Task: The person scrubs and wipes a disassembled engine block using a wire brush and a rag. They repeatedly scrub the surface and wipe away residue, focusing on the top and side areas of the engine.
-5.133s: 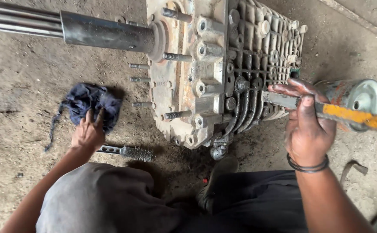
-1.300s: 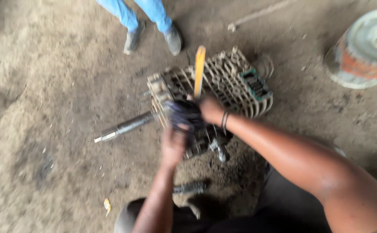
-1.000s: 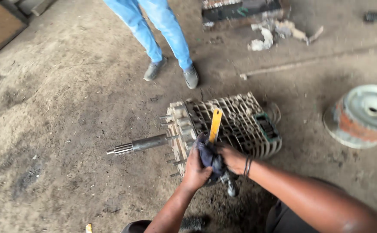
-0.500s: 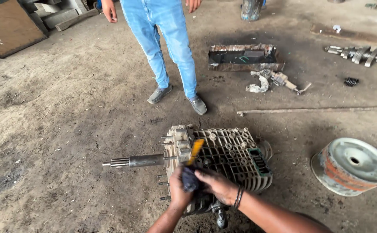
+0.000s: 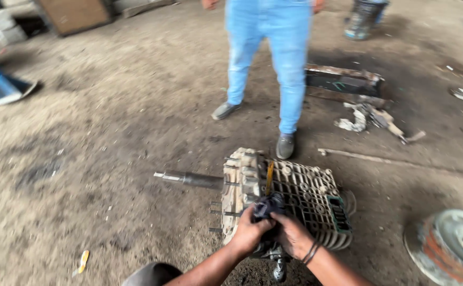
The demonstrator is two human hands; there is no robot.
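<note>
Dark rag [image 5: 267,205], both hands clasped together

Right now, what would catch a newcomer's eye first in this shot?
The ribbed metal gearbox lying on the dirt floor, its shaft pointing left. At its near edge the left hand and right hand press a dark rag around a yellow-handled tool. Behind it stands a person in blue jeans.
</note>
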